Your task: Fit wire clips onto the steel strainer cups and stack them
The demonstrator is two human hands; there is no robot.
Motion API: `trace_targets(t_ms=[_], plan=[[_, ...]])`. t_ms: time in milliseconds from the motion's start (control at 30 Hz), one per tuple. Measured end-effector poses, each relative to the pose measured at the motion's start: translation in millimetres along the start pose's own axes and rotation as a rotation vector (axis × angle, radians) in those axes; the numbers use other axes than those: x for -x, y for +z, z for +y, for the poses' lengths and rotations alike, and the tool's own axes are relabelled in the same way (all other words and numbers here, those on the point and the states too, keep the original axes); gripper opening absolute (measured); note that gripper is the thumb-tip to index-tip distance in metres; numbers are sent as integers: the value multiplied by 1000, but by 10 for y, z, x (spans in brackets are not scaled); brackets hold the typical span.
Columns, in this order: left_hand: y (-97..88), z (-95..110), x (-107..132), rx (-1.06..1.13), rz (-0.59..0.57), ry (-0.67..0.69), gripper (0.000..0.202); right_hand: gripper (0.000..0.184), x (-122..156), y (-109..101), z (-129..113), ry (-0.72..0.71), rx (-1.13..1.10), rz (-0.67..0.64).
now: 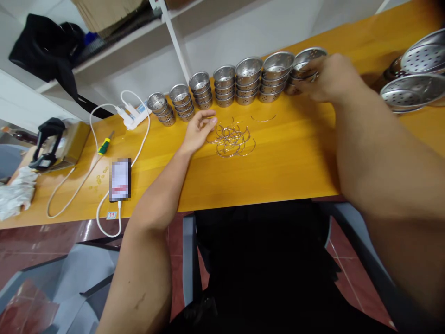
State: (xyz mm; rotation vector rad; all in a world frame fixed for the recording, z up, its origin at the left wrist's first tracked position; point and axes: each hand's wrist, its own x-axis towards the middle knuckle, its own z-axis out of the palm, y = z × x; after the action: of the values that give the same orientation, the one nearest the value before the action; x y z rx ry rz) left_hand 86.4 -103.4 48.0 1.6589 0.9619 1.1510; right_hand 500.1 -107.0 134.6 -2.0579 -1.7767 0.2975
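Observation:
My right hand (325,76) is at the right end of a row of stacked perforated metal cups, its fingers closed around the side of the last stack (309,55). Part of that stack is hidden behind the fingers. My left hand (200,130) rests on the table with its fingers loosely bent and apart, holding nothing. Right beside its thumb lies a loose heap of thin curved metal wires (231,139). One wire (264,119) lies apart from the heap. Behind my left hand stand more cup stacks, among them one (200,88) of several cups.
Larger perforated bowls (413,93) stand at the right. On the left of the wooden table (278,171) are a phone (120,178) on a white cable, a green-yellow screwdriver (104,146), a power strip (137,116), a cardboard box (74,144) and a black scanner-like device (47,144).

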Motion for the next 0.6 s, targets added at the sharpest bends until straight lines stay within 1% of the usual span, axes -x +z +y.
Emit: trace_targets(t_ms=[100, 133, 167, 200, 233, 267, 300, 333, 367, 433, 467, 533, 600], plan=[[-11, -6, -6, -6, -7, -3, 71, 50, -24, 59, 60, -26, -132, 60], [-14, -5, -6, -9, -10, -4, 72, 49, -33, 66, 74, -24, -192, 119], [-14, -2, -7, -11, -11, -3, 73, 48, -44, 69, 86, -18, -246, 215], [-14, 4, -6, -11, -11, 2, 74, 49, -57, 68, 98, 0, -277, 339], [-12, 10, -5, -9, -10, 8, 75, 54, -69, 68, 109, 34, -281, 459], [-10, 16, -3, -3, -9, 12, 76, 60, -82, 71, 123, 84, -272, 542], [-7, 23, -1, 4, -8, 14, 76, 65, -94, 78, 138, 137, -257, 563], [-5, 30, 1, 12, -8, 13, 77, 67, -104, 90, 156, 196, -235, 523], [-4, 36, 3, 18, -6, 10, 77, 65, -114, 108, 177, 244, -205, 432], [-4, 47, 6, 22, -3, 2, 78, 52, -137, 161, 227, 282, -123, 221], [-5, 51, 6, 20, -2, 1, 78, 47, -155, 194, 258, 283, -79, 152], [-7, 57, 7, 7, -3, 1, 78, 39, -210, 264, 332, 295, -4, 110], [-5, 59, 7, -8, -8, -4, 77, 32, -295, 326, 429, 306, 45, 160]])
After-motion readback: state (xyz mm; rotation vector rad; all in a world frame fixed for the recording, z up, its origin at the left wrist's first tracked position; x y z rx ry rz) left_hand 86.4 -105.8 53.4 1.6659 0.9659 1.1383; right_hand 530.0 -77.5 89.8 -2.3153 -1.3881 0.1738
